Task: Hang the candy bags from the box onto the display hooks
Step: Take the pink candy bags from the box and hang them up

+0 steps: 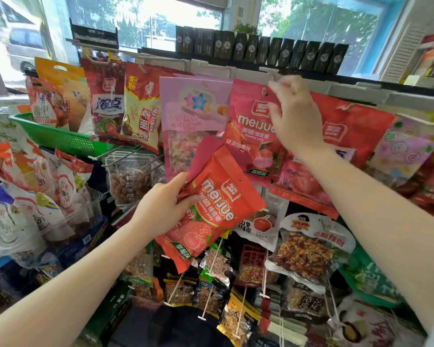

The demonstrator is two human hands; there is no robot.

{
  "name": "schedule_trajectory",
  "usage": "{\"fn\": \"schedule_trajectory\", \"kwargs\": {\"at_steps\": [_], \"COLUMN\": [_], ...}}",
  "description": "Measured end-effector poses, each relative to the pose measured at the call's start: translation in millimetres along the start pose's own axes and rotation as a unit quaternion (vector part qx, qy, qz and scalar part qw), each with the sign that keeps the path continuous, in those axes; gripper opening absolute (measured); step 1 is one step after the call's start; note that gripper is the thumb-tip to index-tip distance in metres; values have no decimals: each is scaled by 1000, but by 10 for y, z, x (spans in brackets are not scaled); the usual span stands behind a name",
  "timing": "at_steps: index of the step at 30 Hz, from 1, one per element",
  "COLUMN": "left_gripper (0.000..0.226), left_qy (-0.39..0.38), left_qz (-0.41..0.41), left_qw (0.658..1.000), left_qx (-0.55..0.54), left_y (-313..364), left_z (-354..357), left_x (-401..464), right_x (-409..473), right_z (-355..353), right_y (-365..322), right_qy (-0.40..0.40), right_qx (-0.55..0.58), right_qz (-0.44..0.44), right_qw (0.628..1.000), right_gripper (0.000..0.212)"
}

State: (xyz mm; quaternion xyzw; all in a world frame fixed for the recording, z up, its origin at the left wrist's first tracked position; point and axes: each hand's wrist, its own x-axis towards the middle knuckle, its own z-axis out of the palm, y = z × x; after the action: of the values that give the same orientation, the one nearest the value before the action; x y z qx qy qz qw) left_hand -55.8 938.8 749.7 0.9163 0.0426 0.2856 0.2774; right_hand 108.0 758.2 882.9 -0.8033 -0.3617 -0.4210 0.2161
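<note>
Red foil crinkles in the left hand point(164, 205), which grips an orange-red candy bag point(211, 209) tilted with its hole end up and to the right, below the rail. Up there the right hand point(295, 113) pinches the top of a pink bag point(251, 136) at its hook point(264, 90), nearer the hooks. A lilac star bag point(194, 108) hangs just left, snack packs point(303, 254) below.

Big windows point(145, 18) across far wall, bright daylight, trees outside. Parked van point(23, 46) beyond glass far left. Light blue window frame point(391, 33) far right. Dark boxes point(261, 50) along top shelf.
</note>
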Motion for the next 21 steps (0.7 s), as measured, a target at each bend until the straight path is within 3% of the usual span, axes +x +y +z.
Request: {"fn": "schedule_trajectory", "kwargs": {"at_steps": [3,5,7,11,16,21], "left_gripper": [27,24,24,23,21,6], "left_qy": [-4,-6,1,-8,-47,-55], "left_qz": [-23,-33,-42,-77,-67,-82], "left_qw": [999,998,996,981,954,940], "left_qx": [-39,-60,-84,-176,-289,-327], "left_y": [23,69,142,264,471,676], "left_z": [64,105,149,177,177,240], "left_x": [-14,-34,-68,-159,-294,-300], "right_x": [-361,-530,-677,-921,-1110,-1234], "right_z": [-141,-198,-238,-238,-291,-454], "right_y": [-19,-21,-32,-123,-132,-86], "right_qy": [-145,-296,-385,-360,-306,-223], "right_qx": [61,85,111,157,220,310], "right_qz": [-32,-4,32,86,182,301], "right_qw": [987,951,916,916,908,874], "right_gripper": [21,23,28,31,7,21]}}
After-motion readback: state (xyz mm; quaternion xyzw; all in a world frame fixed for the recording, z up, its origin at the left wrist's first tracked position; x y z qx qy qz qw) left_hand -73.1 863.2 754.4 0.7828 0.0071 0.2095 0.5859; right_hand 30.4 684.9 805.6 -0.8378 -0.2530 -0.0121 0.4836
